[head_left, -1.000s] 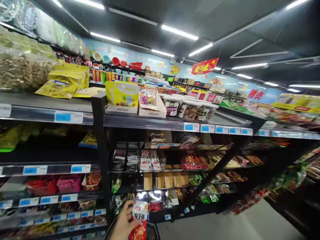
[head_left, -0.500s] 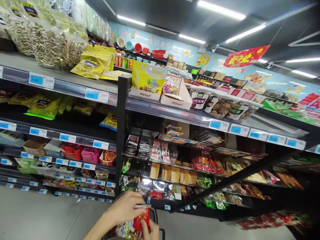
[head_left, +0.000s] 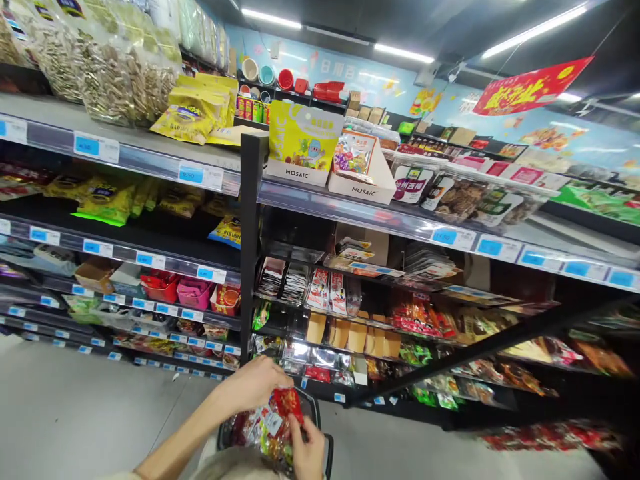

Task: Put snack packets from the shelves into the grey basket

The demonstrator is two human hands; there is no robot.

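Observation:
A small shiny red packet (head_left: 287,403) with gold markings is held over a dark shopping basket (head_left: 315,407). My left hand (head_left: 261,383) comes in from the left, fingers curled at the packet's upper edge; its fingertips are partly hidden. From below, my right hand (head_left: 307,445) pinches the packet's lower right edge between thumb and fingers. Several wrapped snacks (head_left: 257,427) lie in the basket under both hands, in clear, red and green wrapping. Light-coloured cloth covers part of the basket's near side.
Ahead stands a snack shelf (head_left: 350,207) with yellow pouches (head_left: 305,137) and plastic tubs (head_left: 457,193) on top. A black upright post (head_left: 251,267) divides it from the left shelf. A black slanted bar (head_left: 440,360) crosses the lower right. Grey floor (head_left: 90,413) lies left of the basket.
The view has shifted and tilted, showing more of the basket. My left hand has turned slightly; a pale strip seen at its fingers before no longer shows. The red packet stays between both hands.

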